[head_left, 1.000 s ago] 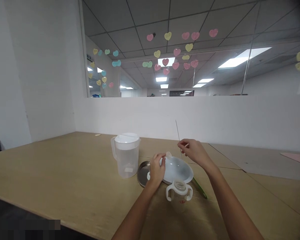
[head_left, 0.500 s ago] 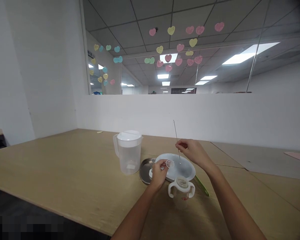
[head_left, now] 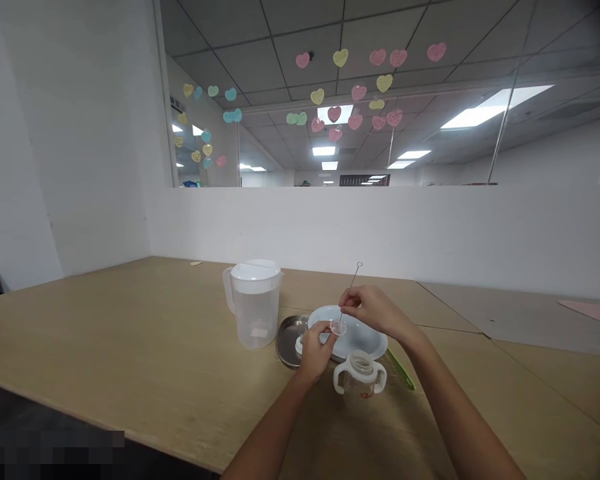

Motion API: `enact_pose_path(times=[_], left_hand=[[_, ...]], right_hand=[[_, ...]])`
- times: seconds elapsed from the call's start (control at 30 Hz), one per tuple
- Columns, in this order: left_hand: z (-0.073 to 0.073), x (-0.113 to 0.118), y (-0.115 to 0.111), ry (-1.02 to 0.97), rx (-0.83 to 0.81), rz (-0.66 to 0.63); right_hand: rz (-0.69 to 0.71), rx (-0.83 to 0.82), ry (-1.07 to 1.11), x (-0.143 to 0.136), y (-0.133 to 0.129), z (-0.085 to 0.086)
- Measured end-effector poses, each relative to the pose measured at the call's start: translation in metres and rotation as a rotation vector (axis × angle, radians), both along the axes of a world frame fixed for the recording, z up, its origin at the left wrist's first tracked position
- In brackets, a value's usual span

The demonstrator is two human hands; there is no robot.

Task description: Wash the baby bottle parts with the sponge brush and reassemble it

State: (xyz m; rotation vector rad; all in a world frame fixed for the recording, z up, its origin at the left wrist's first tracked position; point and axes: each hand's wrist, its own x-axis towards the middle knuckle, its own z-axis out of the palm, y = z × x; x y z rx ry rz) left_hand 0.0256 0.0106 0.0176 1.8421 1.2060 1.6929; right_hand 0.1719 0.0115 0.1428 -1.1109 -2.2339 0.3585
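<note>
My left hand [head_left: 316,350] pinches a small clear round piece [head_left: 339,327], held over the left part of a white bowl [head_left: 367,338]. Between the fingertips of my right hand [head_left: 373,308] is a thin wire tool [head_left: 354,277] with a loop at its top. The tool slants down, and its lower end meets the clear piece. In front of the bowl stands an open clear bottle [head_left: 362,385] with two white handles. A metal tray [head_left: 286,341] lies left of the bowl, with a white ring-shaped part [head_left: 299,345] on it, partly behind my left hand.
A lidded clear pitcher [head_left: 256,310] stands left of the tray on the wooden table [head_left: 130,333]. A green-handled item [head_left: 401,369] lies right of the bottle. Something pink and flat [head_left: 590,313] is at the far right. A white wall rises behind.
My right hand has moved left and down, bringing the wire tool from over the bowl to the clear piece. The view has shifted slightly.
</note>
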Motion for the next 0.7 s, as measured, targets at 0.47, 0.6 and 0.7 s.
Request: enact_pose_path(times=[0.47,0.6,0.7], left_hand=[[-0.003,0.000,0.005,-0.180,-0.059,-0.047],[-0.003,-0.002,0.006,-0.170,-0.034,-0.043],[-0.005,-0.002,0.008,-0.123,-0.008,-0.028]], right_hand=[[-0.161,0.098,-0.245,-0.008,-0.009,0.003],[-0.242,0.141,-0.257,-0.008,-0.011,0.002],[-0.236,0.111,-0.290,-0.009,-0.012,0.003]])
